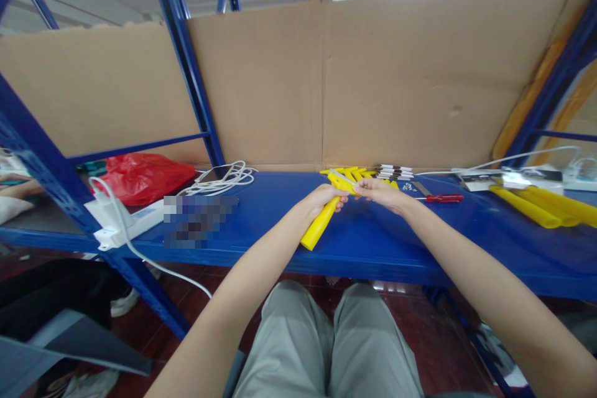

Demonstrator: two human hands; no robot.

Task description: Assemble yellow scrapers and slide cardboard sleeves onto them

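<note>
My left hand (pixel 326 198) is closed around a yellow tube-like handle (pixel 319 227), whose wide end points down toward the front edge of the blue table. At the far end of this handle is a flatter yellow head with a pale strip along it. My right hand (pixel 373 190) is closed at that head, fingertips pinching its right side; whether a small part sits between them I cannot tell. Just behind my hands lie several small yellow pieces (pixel 347 171). A red-handled screwdriver (pixel 443 198) rests to the right of my right hand.
Several yellow handles (pixel 536 208) lie at the right. Black-and-white pieces (pixel 394 172) are at the back. To the left are a white power strip (pixel 140 224), a coiled white cable (pixel 228 177) and a red plastic bag (pixel 144 177). Cardboard (pixel 261 87) walls the back. Another person's hand (pixel 21 186) shows far left.
</note>
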